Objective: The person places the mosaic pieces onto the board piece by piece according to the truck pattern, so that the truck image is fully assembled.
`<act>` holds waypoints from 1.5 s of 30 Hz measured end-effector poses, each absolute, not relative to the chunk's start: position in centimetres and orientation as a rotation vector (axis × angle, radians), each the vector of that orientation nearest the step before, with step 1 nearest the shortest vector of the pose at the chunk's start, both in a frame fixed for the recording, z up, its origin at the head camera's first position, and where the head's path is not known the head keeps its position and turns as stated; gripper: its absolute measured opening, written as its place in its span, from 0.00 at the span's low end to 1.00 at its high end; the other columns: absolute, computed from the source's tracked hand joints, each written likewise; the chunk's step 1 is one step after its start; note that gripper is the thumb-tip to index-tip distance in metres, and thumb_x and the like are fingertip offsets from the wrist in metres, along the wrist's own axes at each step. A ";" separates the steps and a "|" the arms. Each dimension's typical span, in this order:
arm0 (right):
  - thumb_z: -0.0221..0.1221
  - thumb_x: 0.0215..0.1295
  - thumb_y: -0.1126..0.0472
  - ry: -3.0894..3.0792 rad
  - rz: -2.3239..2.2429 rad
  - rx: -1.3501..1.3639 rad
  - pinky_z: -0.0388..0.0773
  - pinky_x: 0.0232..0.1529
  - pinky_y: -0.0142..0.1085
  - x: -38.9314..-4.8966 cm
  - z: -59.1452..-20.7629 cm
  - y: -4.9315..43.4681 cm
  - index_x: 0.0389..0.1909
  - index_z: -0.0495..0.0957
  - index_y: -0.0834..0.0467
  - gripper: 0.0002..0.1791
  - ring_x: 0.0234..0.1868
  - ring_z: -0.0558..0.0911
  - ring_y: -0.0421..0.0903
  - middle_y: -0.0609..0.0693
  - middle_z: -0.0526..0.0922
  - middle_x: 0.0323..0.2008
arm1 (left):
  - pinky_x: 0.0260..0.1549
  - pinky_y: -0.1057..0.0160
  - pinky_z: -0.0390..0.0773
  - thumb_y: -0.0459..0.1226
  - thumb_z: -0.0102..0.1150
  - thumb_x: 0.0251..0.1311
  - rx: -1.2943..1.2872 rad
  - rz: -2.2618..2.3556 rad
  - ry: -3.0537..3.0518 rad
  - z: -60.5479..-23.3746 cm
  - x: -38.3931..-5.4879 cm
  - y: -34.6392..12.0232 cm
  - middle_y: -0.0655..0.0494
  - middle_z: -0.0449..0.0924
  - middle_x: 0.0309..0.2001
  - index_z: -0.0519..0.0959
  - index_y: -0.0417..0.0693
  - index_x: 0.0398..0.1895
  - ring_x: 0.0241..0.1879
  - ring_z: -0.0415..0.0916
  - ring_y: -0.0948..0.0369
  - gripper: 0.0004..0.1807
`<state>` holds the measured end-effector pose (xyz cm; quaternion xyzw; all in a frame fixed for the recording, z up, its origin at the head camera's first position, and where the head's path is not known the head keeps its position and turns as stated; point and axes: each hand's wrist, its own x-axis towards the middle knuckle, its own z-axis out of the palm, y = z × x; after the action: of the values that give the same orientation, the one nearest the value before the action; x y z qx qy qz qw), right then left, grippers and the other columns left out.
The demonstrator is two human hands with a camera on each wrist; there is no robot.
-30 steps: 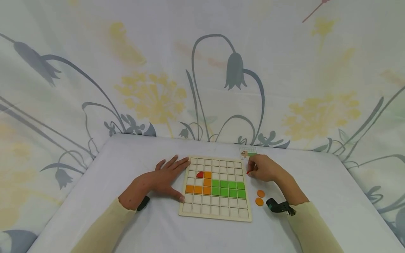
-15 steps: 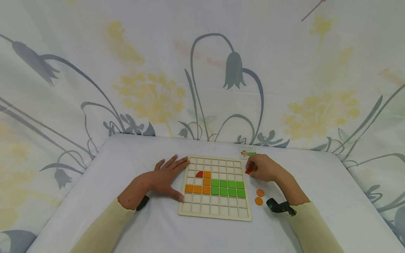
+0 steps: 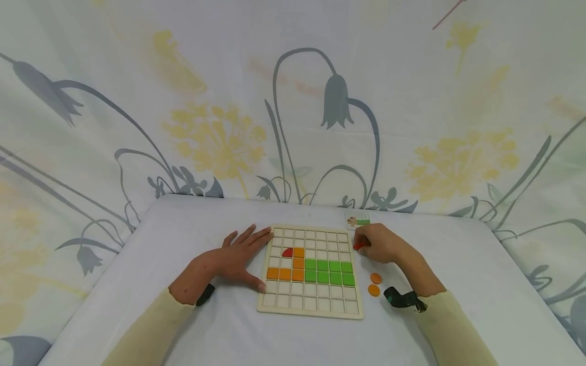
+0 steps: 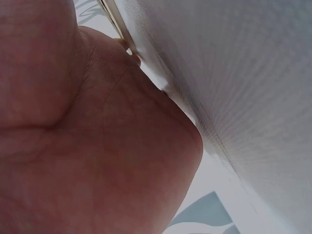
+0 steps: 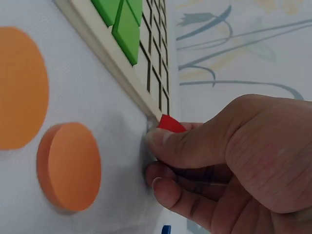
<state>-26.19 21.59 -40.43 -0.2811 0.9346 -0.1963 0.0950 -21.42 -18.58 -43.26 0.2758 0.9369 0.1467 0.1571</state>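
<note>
My right hand [image 3: 381, 243] pinches a small flat red piece [image 5: 170, 124] between thumb and fingers, just off the right edge of a cream grid board [image 3: 311, 314]. Much of that piece is hidden by the fingers. My left hand [image 3: 235, 259] lies spread with straight fingers, its fingertips and thumb at the board's left edge. On the board sit a red quarter-round tile [image 3: 288, 252], several orange square tiles [image 3: 298, 263] in an L shape, and a block of green square tiles [image 3: 322, 277]. In the left wrist view the palm [image 4: 112, 136] fills most of the picture.
Two orange round discs [image 3: 375, 284] lie on the white cloth right of the board, near the right wrist. A small printed pattern card [image 3: 357, 219] lies behind the right hand. A flower-print curtain [image 3: 293, 127] rises along the table's back.
My right hand turns the red piece between its fingers, so less of it shows now than half a second ago. The left hand and the board stay as they were.
</note>
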 end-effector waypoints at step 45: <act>0.67 0.68 0.70 2.649 -0.803 -1.321 0.78 0.41 0.33 -23.9 -42.3 5.1 0.38 0.93 0.57 0.07 0.36 0.79 0.40 0.46 0.86 0.35 | 0.75 0.26 0.38 0.68 0.75 0.52 0.841 0.454 2.677 -43.2 -21.4 -18.9 0.53 0.40 0.88 0.46 0.50 0.88 0.85 0.32 0.41 0.70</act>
<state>-23.91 5.12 -42.34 -0.4305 0.8631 -0.2615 0.0375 -21.39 -18.89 -43.18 0.2926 0.9313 0.1579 0.1488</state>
